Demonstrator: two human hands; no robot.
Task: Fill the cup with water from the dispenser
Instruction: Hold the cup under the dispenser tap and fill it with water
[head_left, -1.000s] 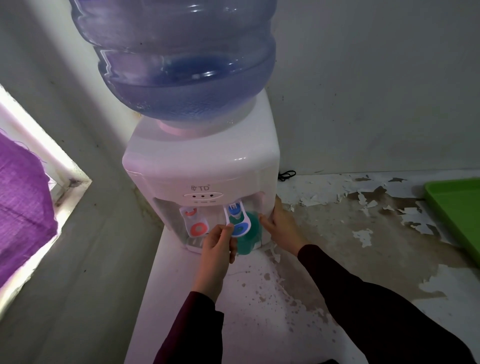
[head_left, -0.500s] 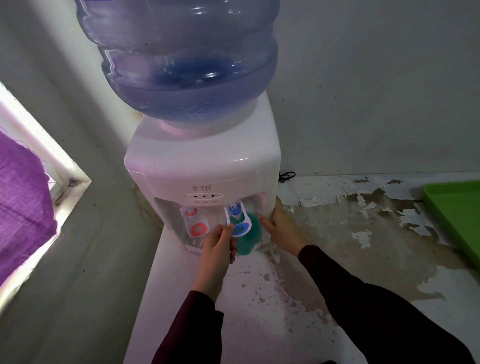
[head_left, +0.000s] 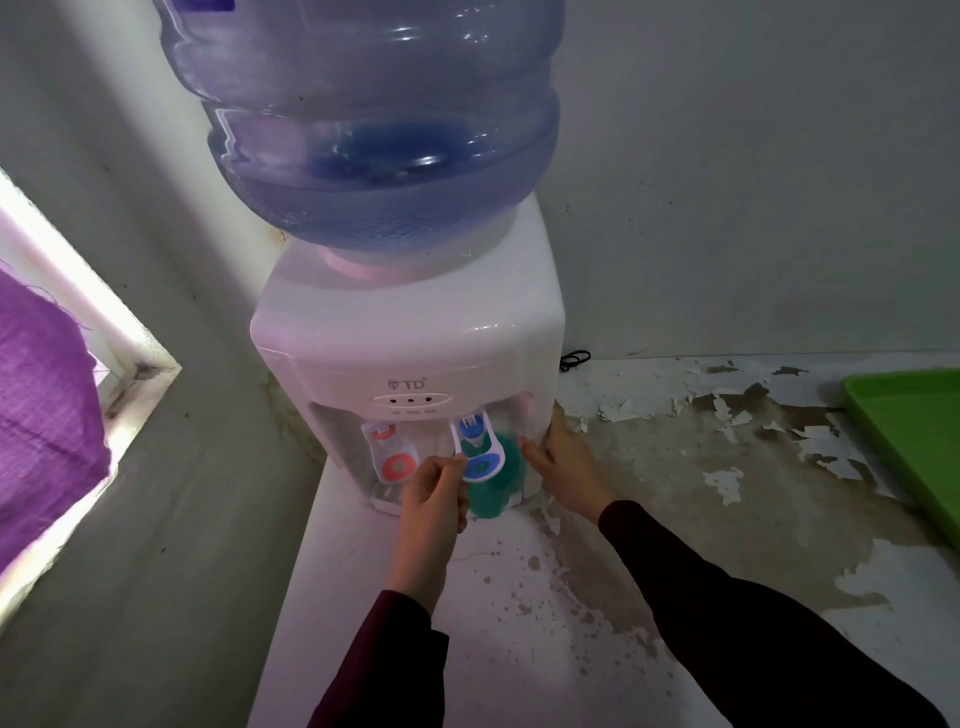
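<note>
A white tabletop water dispenser carries a large blue water bottle. It has a red tap on the left and a blue tap on the right. A green cup stands under the blue tap, partly hidden by the lever. My left hand is curled against the cup's left side, with its thumb touching the blue lever's edge. My right hand grips the dispenser's right front corner, thumb in the recess beside the cup. No stream of water is visible.
The dispenser stands at the left end of a counter with peeling white paint. A green tray lies at the right edge. A black cord runs behind the dispenser. A purple cloth hangs by the window at left.
Both hands keep the same places at the blue tap and the dispenser's corner. Only the view has shifted slightly.
</note>
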